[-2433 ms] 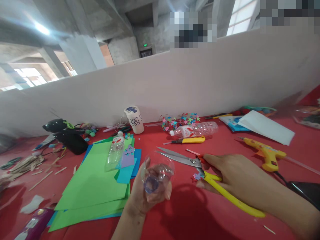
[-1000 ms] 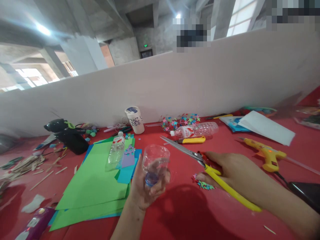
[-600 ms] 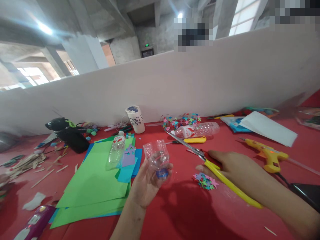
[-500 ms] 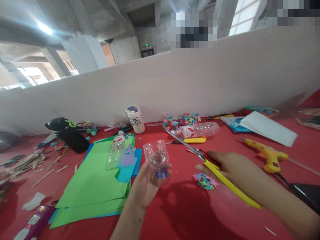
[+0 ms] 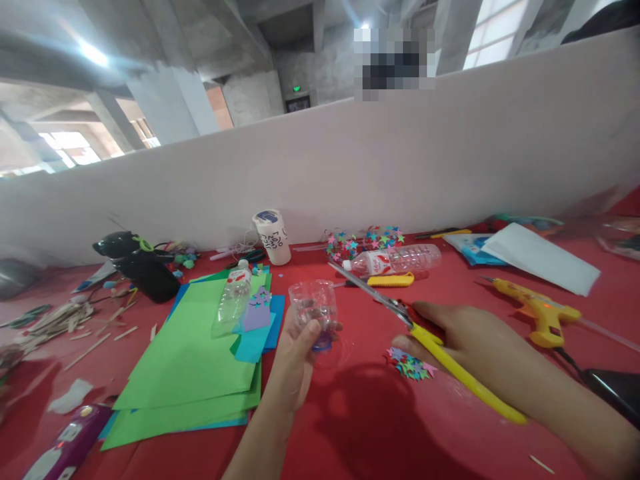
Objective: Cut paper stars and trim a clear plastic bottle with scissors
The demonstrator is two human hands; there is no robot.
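Note:
My left hand [image 5: 301,343] is wrapped around a clear cut-off bottle piece [image 5: 313,300], its thumb across the front. The piece's wide cut rim faces up and its blue cap [image 5: 321,345] points down. To the right, my right hand [image 5: 445,330] grips scissors [image 5: 370,290] with a long yellow handle and a red part by the fingers. Their blades point up and left, toward the bottle piece but apart from it. Below the right hand lies a pile of coloured foam stars [image 5: 411,364] on the red table.
Green sheets [image 5: 190,367] with a small bottle [image 5: 233,293] lie left. Behind are a white cup [image 5: 273,240], another bottle [image 5: 415,259], a yellow utility knife [image 5: 393,281] and star-covered pieces [image 5: 383,237]. A yellow glue gun [image 5: 545,313] rests right; a black bottle [image 5: 145,270] lies far left.
My left hand has turned the bottle piece slightly, and its thumb now lies across the front of it. The scissors stay almost where they were in my right hand.

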